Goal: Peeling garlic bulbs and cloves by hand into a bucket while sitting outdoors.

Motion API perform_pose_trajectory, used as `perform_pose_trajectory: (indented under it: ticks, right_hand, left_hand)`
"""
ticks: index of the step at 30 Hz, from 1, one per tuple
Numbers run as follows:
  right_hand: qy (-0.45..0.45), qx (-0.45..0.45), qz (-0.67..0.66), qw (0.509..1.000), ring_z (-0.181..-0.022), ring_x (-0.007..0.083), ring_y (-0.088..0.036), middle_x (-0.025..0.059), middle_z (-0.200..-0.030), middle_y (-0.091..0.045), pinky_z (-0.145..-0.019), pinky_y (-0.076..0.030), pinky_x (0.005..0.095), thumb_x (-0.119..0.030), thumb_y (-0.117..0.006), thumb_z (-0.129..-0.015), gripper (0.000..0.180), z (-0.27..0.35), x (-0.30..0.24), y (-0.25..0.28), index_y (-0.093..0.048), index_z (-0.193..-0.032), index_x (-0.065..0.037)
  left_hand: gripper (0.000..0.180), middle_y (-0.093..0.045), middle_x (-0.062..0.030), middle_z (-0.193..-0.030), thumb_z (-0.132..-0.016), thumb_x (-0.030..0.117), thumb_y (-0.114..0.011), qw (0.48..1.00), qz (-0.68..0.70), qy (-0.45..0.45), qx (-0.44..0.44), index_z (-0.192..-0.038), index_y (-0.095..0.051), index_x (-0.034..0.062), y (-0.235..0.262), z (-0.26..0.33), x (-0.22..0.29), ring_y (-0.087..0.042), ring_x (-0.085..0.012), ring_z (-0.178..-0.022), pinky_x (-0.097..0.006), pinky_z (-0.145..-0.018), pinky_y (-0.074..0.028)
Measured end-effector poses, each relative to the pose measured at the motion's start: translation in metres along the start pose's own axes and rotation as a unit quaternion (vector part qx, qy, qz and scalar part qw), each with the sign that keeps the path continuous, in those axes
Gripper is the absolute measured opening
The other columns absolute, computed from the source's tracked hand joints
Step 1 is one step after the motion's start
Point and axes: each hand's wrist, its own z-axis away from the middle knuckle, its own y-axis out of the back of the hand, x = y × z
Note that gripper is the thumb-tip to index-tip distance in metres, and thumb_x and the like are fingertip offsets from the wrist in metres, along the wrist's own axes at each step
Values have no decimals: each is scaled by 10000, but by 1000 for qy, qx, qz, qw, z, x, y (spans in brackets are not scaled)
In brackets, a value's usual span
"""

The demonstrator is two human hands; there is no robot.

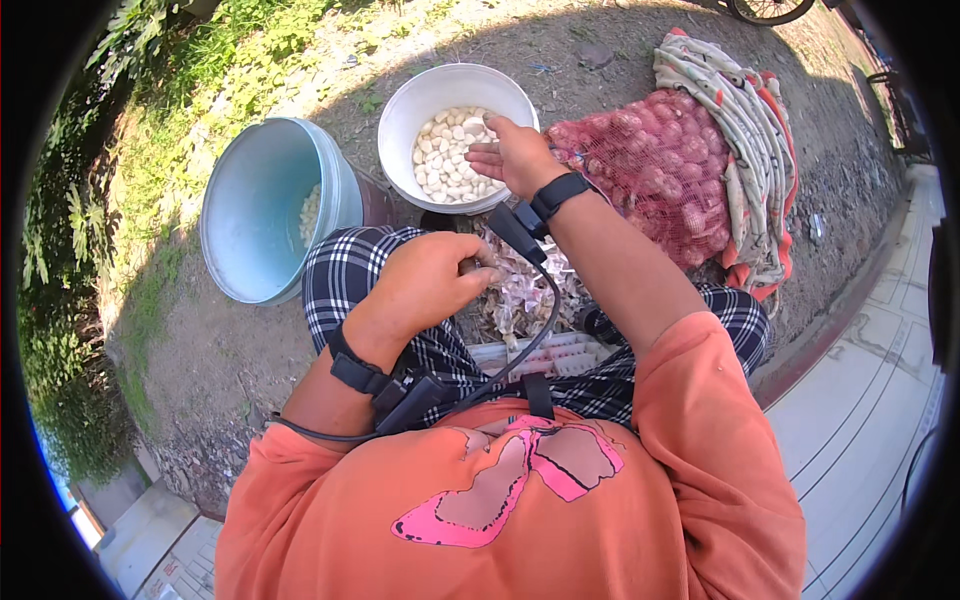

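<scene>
Right hand (515, 157): fingers spread over white bucket (450, 88), twelve o'clock, seemingly placed within reach.
Left hand (432, 275): curled; I cannot tell its contents.
Mesh sack (655, 165): two o'clock.

Orange shirt (340, 540) with pink bow-shaped print (575, 487) — black-and-white plaid trousers (337, 275) — black wrist straps (355, 365), thin black cable (556, 305)

Left hand (432, 278) curled, right hand (518, 158) loosely splayed, right arm (622, 260) stretched farther forward
</scene>
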Motion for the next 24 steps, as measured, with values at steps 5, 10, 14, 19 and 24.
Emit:
perform_pose_trajectory:
  ticks: [5,10,14,19,24]
  right_hand:
    - [137,117,155,971,-554,114,-540,77,-730,-590,-488,-423,228,-205,-485,-822,280,-19,68,65,-515,-999,9]
    - [124,250,114,953,-530,119,-528,56,-648,-571,-488,-425,256,-185,-521,-777,222,-49,111,149,-570,-861,14]
    - [164,290,183,925,-549,137,-538,65,-654,-576,-512,-428,269,-136,-523,-750,217,-140,151,279,-577,-896,15]
    - [118,211,175,954,-639,162,-530,91,-778,-558,-553,-421,276,-27,-507,-717,240,-171,130,228,-506,-951,22]
    - [217,250,461,823,-862,342,-544,238,-914,-553,-759,-425,351,-61,-548,-664,391,-186,98,208,-431,-1014,67]
  left_hand:
    - [121,-555,-16,-701,-690,20,-629,992,113,30,50,-802,-585,11,8,6,9,-494,-63,-592,-188,-538,-396]
    - [151,-574,-33,-712,-690,25,-645,967,186,-37,167,-829,-586,19,7,9,7,-501,-78,-581,-207,-529,-409]
    - [143,-574,-42,-785,-729,11,-618,936,315,-24,154,-858,-559,2,2,-5,8,-510,-70,-643,-199,-572,-420]
    - [137,-552,-59,-800,-751,-29,-572,907,371,18,196,-878,-527,-6,6,0,2,-536,-91,-668,-205,-608,-448]
    - [128,-546,-69,-763,-752,-24,-572,909,362,56,199,-868,-521,-7,7,-4,-2,-540,-107,-651,-221,-599,-455]
